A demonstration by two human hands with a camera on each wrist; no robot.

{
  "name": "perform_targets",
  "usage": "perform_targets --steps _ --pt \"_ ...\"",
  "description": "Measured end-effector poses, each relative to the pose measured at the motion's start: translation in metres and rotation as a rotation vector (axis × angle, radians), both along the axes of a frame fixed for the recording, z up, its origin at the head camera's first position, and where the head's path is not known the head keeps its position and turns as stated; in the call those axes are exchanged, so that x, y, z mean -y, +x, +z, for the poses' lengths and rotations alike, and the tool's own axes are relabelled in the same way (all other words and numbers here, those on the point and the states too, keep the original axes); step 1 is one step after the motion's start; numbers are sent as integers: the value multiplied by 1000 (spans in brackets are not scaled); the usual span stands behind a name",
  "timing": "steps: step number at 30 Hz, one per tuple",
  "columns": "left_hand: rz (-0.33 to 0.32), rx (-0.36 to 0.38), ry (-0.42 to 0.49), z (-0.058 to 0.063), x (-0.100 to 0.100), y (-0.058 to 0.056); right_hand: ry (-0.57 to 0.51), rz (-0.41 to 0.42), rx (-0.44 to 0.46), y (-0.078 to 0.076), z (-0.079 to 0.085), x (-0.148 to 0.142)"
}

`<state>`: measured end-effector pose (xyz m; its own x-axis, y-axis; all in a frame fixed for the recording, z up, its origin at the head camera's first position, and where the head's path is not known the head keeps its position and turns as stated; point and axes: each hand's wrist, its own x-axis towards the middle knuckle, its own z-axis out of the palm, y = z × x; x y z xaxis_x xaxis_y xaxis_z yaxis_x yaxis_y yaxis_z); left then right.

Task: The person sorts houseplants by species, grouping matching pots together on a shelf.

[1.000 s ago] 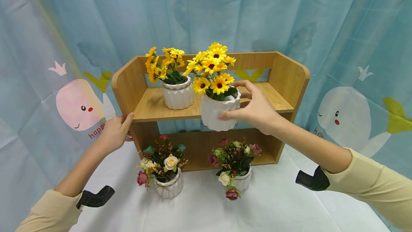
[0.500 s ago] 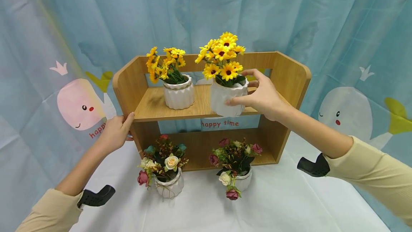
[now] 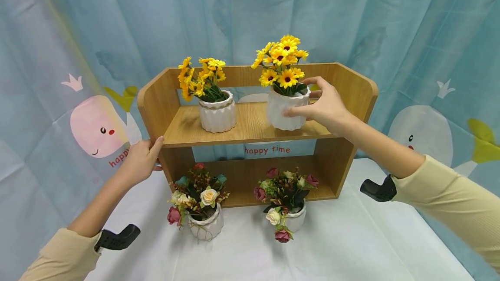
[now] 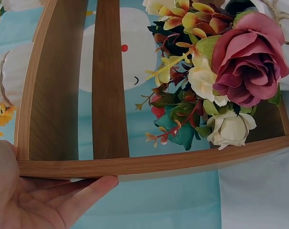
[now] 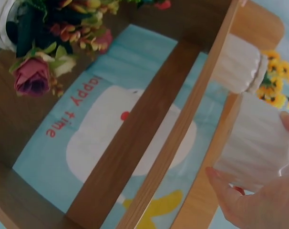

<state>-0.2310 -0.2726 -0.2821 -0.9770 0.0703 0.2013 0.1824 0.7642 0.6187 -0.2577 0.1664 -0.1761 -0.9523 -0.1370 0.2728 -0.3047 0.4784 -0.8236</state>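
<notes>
While gripping the left side panel [image 3: 160,105] of a wooden shelf [image 3: 351,94] with the left hand [image 3: 138,159], holding a white pot of yellow flowers [image 3: 287,109] upright in the right hand [image 3: 327,104] at the upper board [image 3: 251,120], right of a twine-ringed pot [image 3: 217,115]. Probably best to lower it level, keep the base back from the front edge, and release only after feeling it sit flat. Hard to tell whether touching the board or just above. Impossible to see the fingertips behind it. Shown without blooms in the right wrist view; absent from the left.
</notes>
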Motion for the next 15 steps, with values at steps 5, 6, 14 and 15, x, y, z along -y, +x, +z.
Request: perform_targets --steps 5,6,14,15 --pt "0 8 7 -1 0 0 -9 -15 2 -9 1 -7" --pt "-1 8 9 -1 0 0 -9 -20 3 -10 1 -8" --pt "-5 -3 8 -1 0 0 2 -45 4 -22 0 -17" --pt "-4 -2 7 0 0 0 8 -48 3 -23 -1 -18"
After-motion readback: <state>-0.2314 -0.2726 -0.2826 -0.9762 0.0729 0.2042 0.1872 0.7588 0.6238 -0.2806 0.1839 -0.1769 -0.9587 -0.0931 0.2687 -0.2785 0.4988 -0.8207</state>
